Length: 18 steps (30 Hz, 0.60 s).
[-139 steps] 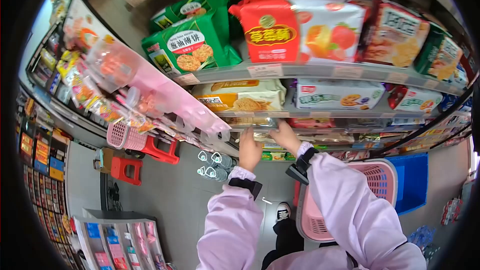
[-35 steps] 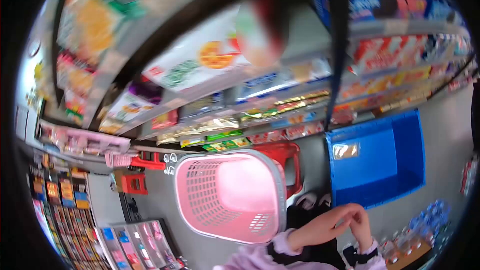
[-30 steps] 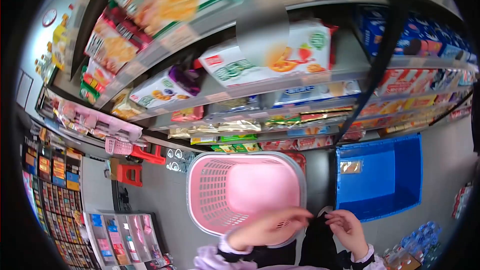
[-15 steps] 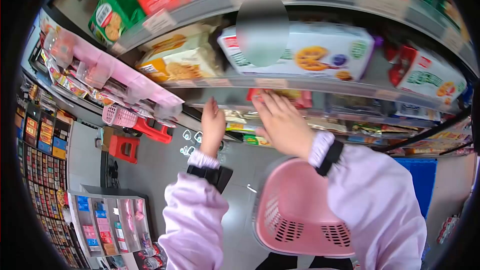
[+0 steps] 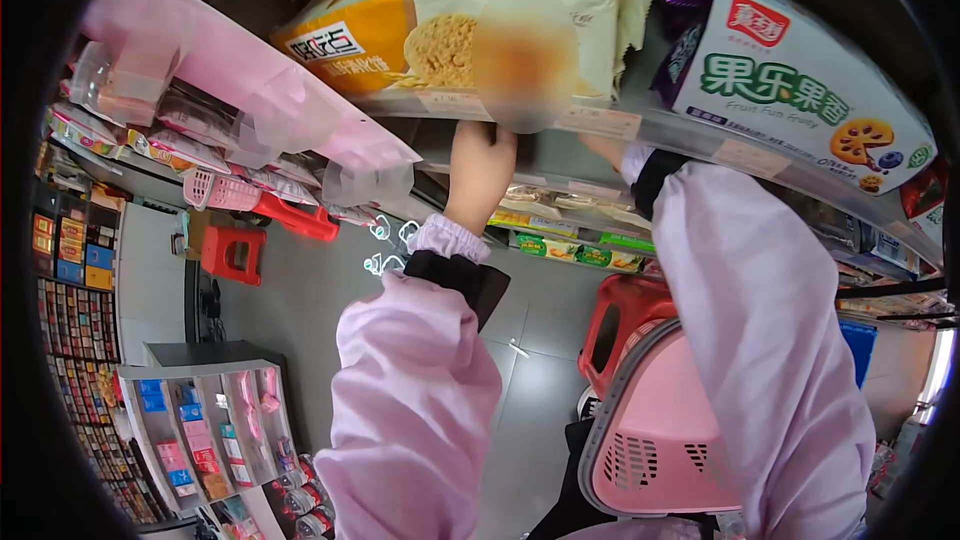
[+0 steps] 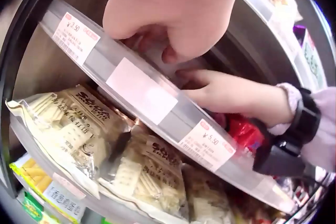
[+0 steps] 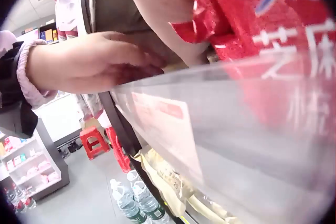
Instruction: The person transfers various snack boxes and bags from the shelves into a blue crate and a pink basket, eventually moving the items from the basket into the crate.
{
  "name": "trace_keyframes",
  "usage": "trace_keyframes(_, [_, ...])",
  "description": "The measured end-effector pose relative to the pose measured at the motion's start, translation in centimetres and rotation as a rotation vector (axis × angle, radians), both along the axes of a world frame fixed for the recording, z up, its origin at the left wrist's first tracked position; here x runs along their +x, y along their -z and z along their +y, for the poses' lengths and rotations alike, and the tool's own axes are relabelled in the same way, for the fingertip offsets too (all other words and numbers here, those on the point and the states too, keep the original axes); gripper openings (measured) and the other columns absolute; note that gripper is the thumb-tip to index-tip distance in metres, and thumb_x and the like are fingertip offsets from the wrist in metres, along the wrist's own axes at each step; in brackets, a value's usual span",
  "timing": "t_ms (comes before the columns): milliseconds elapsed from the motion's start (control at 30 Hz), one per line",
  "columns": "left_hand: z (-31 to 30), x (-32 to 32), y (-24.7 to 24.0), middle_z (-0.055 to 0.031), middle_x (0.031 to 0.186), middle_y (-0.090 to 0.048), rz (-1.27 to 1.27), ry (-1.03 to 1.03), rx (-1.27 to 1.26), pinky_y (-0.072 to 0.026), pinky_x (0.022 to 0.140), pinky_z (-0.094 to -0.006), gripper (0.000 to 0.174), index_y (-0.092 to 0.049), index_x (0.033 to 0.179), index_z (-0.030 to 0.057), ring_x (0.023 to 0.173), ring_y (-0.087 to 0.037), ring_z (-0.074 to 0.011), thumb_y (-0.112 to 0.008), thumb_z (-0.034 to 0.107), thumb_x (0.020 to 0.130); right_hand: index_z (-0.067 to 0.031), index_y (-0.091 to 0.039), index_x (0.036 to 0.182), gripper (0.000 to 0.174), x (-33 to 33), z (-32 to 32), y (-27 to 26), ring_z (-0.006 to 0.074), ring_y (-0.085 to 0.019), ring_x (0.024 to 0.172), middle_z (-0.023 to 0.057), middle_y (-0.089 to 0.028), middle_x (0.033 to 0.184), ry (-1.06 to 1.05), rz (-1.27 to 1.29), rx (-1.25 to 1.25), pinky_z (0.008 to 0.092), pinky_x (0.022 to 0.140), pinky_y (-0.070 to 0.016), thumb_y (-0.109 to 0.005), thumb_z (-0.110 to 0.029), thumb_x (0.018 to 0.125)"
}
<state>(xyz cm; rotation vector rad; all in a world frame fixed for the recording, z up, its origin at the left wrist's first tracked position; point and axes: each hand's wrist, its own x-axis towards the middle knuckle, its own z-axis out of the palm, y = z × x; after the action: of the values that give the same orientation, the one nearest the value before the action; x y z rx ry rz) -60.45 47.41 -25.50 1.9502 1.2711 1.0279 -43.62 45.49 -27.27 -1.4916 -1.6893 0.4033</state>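
Both hands reach over the clear front lip (image 6: pixel 142 90) of a low shelf. The left hand (image 5: pixel 480 175) has its fingers bent down behind the lip; in the left wrist view the left hand (image 6: pixel 173 14) fills the top. Close beside it, the right hand (image 6: pixel 241 98) extends its fingers into the same shelf space, and in the head view it is mostly hidden behind the shelf above. I cannot tell what either set of fingers holds. A red bag (image 7: pixel 278 35) stands next to the right hand. Cream packs of biscuits (image 6: pixel 68 129) lie one level below.
A yellow-and-cream cookie bag (image 5: pixel 450 45) and a white cookie box (image 5: pixel 790 90) sit on the shelf above. A pink basket (image 5: pixel 665 420) stands by a red stool (image 5: pixel 600 335), with a blue crate (image 5: pixel 858 340) behind. Water bottles (image 7: pixel 131 198) stand on the floor.
Earlier the hands were near the basket and blue crate, with one flat pack inside the crate. They then swung back to the shelves and now reach deeper; the view is closer to the shelf.
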Motion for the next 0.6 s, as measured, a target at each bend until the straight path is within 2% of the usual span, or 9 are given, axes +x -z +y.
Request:
trace_keyframes(33, [0.0,0.1,0.4,-0.0199,0.086,-0.058,-0.184,-0.021,0.069,-0.0458,0.074,-0.0352,0.021,-0.05,0.094,-0.0084,0.075,-0.056,-0.036,-0.049,0.009,0.081,-0.0023,-0.056,0.087,0.019,-0.1,-0.2,-0.2,0.0323,-0.056,0.067,0.0156,-0.059,0.078,0.01,0.025,-0.009,0.0395,0.059,-0.0436,-0.042,-0.015,0.083])
trace_keyframes(133, [-1.6,0.3,-0.9,-0.0131,0.084,-0.058,-0.649,-0.065,-0.414,-0.0474,0.073,-0.0302,0.019,-0.052,0.092,-0.0068,0.073,-0.058,-0.0263,-0.049,0.009,0.083,-0.0023,-0.056,0.089,0.021,-0.2,-0.6,-1.1,0.033,-0.057,0.07,0.0159,-0.059,0.08,0.039,0.104,-0.035,0.0398,0.06,-0.0437,-0.042,-0.017,0.083])
trace_keyframes(167, [-2.1,0.3,-1.8,-0.0109,0.089,-0.055,-0.71,0.001,-0.521,-0.0485,0.074,-0.0307,0.022,-0.05,0.097,-0.006,0.075,-0.056,-0.0221,-0.05,0.011,0.084,-0.0024,-0.056,0.09,0.021,-0.3,-0.9,-1.4,0.0333,-0.057,0.071,0.016,-0.059,0.081,0.049,0.13,-0.041,0.04,0.061,-0.0437,-0.042,-0.017,0.084])
trace_keyframes(233, [-2.0,0.4,-2.1,-0.0134,0.099,-0.052,-0.952,0.04,-0.771,-0.0467,0.081,-0.036,0.023,-0.047,0.103,-0.0048,0.09,-0.054,-0.0252,-0.047,0.011,0.086,-0.0024,-0.056,0.091,0.022,-0.7,-1.5,-2.1,0.0338,-0.057,0.072,0.0161,-0.06,0.082,0.054,0.134,-0.038,0.0402,0.062,-0.0437,-0.043,-0.018,0.084])
trace_keyframes(300, [-1.4,0.7,-2.0,-0.017,0.113,-0.046,-1.173,0.062,-0.944,-0.0442,0.088,-0.0424,0.026,-0.043,0.11,-0.0023,0.101,-0.05,-0.0268,-0.043,0.013,0.089,-0.0025,-0.057,0.092,0.023,-1.0,-2.1,-2.5,0.0343,-0.057,0.074,0.0163,-0.06,0.083,-0.004,-0.01,0.035,0.0404,0.062,-0.0438,-0.043,-0.02,0.084])
trace_keyframes(400, [-1.0,1.6,-1.5,-0.0158,0.114,-0.048,-1.27,0.108,-0.943,-0.0444,0.086,-0.0418,0.026,-0.044,0.111,-0.0002,0.099,-0.051,-0.0272,-0.042,0.015,0.09,-0.0064,-0.056,0.095,0.021,-1.1,-4.0,-3.7,0.0274,-0.057,0.078,0.0167,-0.058,0.087,-0.138,-0.369,0.229,0.0351,0.069,-0.0452,-0.048,-0.02,0.082])
trace_keyframes(500, [-2.3,1.8,0.7,-0.0128,0.11,-0.051,-1.267,0.141,-0.766,-0.0456,0.084,-0.0394,0.025,-0.044,0.111,0.0015,0.098,-0.052,-0.0264,-0.041,0.014,0.09,-0.007,-0.055,0.098,0.027,-1.8,-7.3,-6.7,0.0254,-0.054,0.091,0.0149,-0.057,0.096,-0.093,-0.608,-0.04,0.0362,0.076,-0.0438,-0.054,-0.024,0.077])
trace_keyframes(533, [-3.7,1.8,-0.3,-0.0113,0.108,-0.052,-1.309,0.194,-0.721,-0.0471,0.077,-0.0437,0.028,-0.042,0.113,0.0012,0.094,-0.053,-0.027,-0.045,0.008,0.086,-0.0066,-0.054,0.101,0.031,-1.5,-8.4,-6.9,0.0264,-0.053,0.093,0.0145,-0.055,0.1,-0.102,-0.533,0.022,0.0368,0.078,-0.043,-0.056,-0.024,0.075])
trace_keyframes(600, [-6.1,1.4,-0.7,-0.0097,0.11,-0.052,-1.323,0.134,-0.775,-0.0455,0.081,-0.0407,0.029,-0.042,0.115,0.0027,0.1,-0.051,-0.0258,-0.045,0.009,0.087,-0.0058,-0.051,0.107,0.041,-1.1,-11.0,-6.9,0.0284,-0.049,0.099,0.0136,-0.052,0.108,-0.117,-0.382,0.137,0.0381,0.082,-0.0415,-0.06,-0.024,0.072])
